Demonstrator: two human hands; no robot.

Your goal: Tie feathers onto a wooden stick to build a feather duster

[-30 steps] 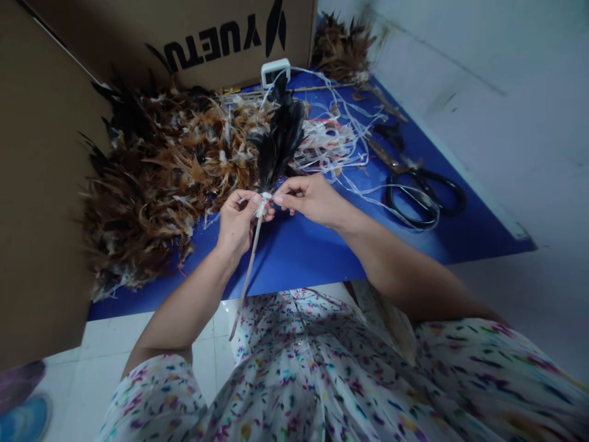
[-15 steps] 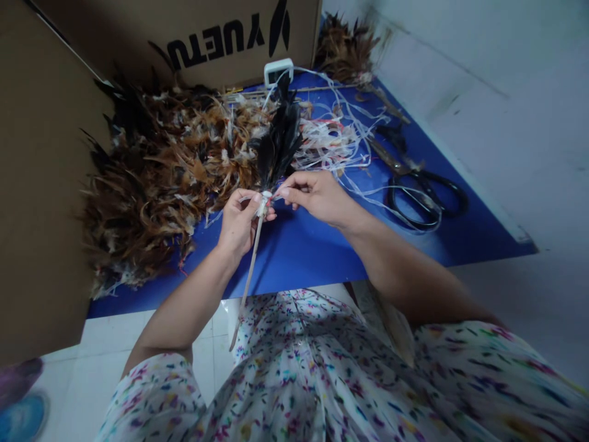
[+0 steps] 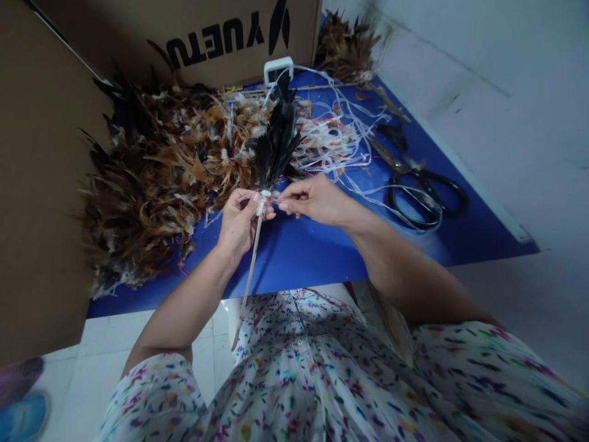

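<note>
At frame centre, a stick (image 3: 251, 264) topped with black feathers (image 3: 276, 138) is gripped at its white binding (image 3: 262, 203) by the left hand (image 3: 237, 224); alongside, string (image 3: 274, 199) is pinched by the right hand (image 3: 317, 199). Brown feathers (image 3: 161, 166) are heaped upper left.

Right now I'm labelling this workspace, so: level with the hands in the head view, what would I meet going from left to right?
Cardboard panel → brown feather pile → left hand, gripping the white-bound feather stick → right hand → black-handled scissors → pale wall.
</note>
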